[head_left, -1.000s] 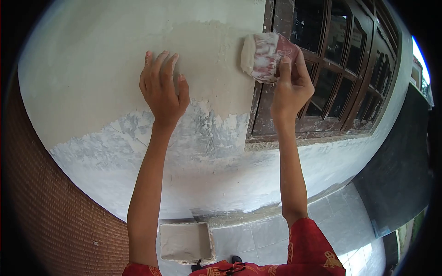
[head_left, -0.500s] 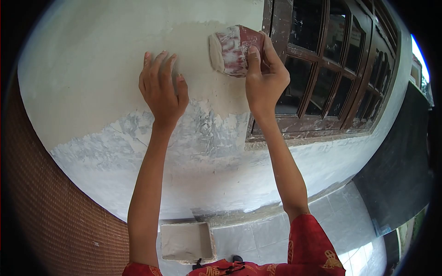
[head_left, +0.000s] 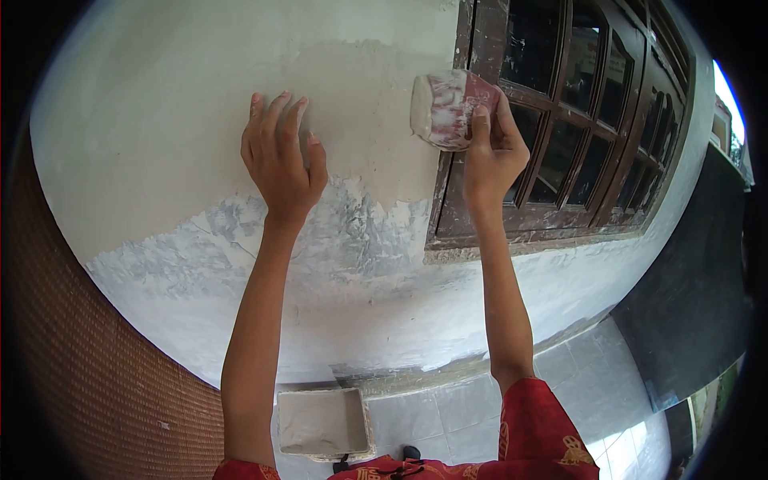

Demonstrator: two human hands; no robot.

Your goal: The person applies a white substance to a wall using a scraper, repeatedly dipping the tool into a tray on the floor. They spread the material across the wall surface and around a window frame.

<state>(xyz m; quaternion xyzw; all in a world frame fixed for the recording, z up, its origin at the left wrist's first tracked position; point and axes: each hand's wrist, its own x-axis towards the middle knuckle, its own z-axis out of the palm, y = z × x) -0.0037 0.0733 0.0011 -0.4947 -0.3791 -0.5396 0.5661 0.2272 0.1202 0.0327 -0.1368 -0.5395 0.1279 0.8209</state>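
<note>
My right hand (head_left: 492, 156) grips a red putty spreader (head_left: 454, 110), thumb on its near face. Pale putty is smeared over it and lies thick along its left edge. The spreader overlaps the edge between the plastered wall (head_left: 200, 96) and the brown window frame (head_left: 462, 188). To the left, my left hand (head_left: 282, 164) lies with fingers stretched and spread against the wall, holding nothing. Below both hands, the smooth beige coat ends in a ragged border over a rough grey-white patch (head_left: 336, 228).
A putty-coated rectangular tub (head_left: 368, 424) stands on the grey tiled floor (head_left: 448, 408) near my feet. Woven brown matting (head_left: 104, 344) runs along the left. Glass panes fill the window at right, with a dark panel (head_left: 688, 280) beyond it.
My right hand has moved right and slightly down with the putty spreader, from the wall to the window frame's edge. My left hand has stayed in place.
</note>
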